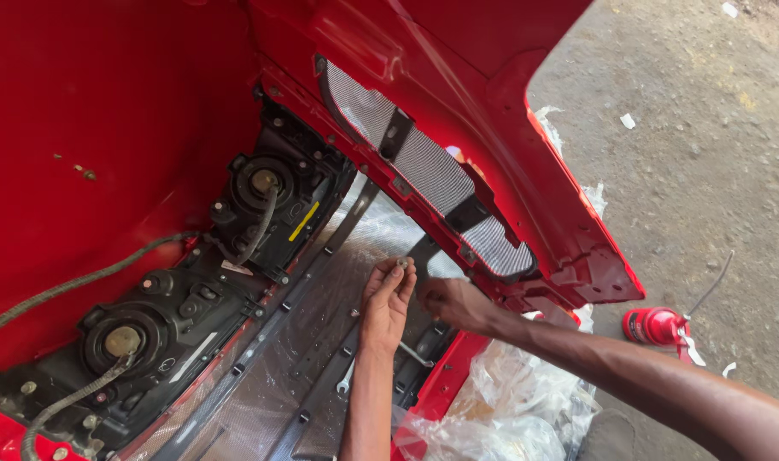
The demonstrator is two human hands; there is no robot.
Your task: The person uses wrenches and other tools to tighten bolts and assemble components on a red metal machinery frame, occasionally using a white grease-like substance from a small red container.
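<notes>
Small metal fastener (401, 264), likely a nut or bolt head, pinched at the fingertips of the left hand (387, 299), just below centre of the head view, held up against the dark bracket (424, 256) beneath the mesh grille (432, 171) on the inside of a red bumper panel (108, 128). Light, hard and probably slick with grime; easily dropped and easily lost among the plastic wrap below, so best gripped by its flats between thumb and forefinger, as here, with the fingers nearly closed around it. Right hand (453, 300) reaching in from 4 o'clock, curled against the lower lip of the panel just at 3 o'clock of the left; cannot tell whether anything sits inside its grip, since the fingers tuck behind the red edge. Bumper itself large, stiff moulded shell, awkward rather than heavy by the look of it, with a painted face worth keeping unscratched. At 9 to 10 o'clock of the hands, two black headlamp housings (261, 196) with round bulb sockets and a braided cable (82, 277) trailing off toward 8 o'clock; fragile lenses and connectors there. At 6 o'clock, a spanner (345, 380) lying on the film-covered surface beside the left forearm. Crumpled clear plastic sheeting (509, 401) at 5 o'clock, a red can (654, 326) on the bare ground at 3 o'clock. Tight working gap: grille brackets above, panel lip on the right, forearms crossing close together.
</notes>
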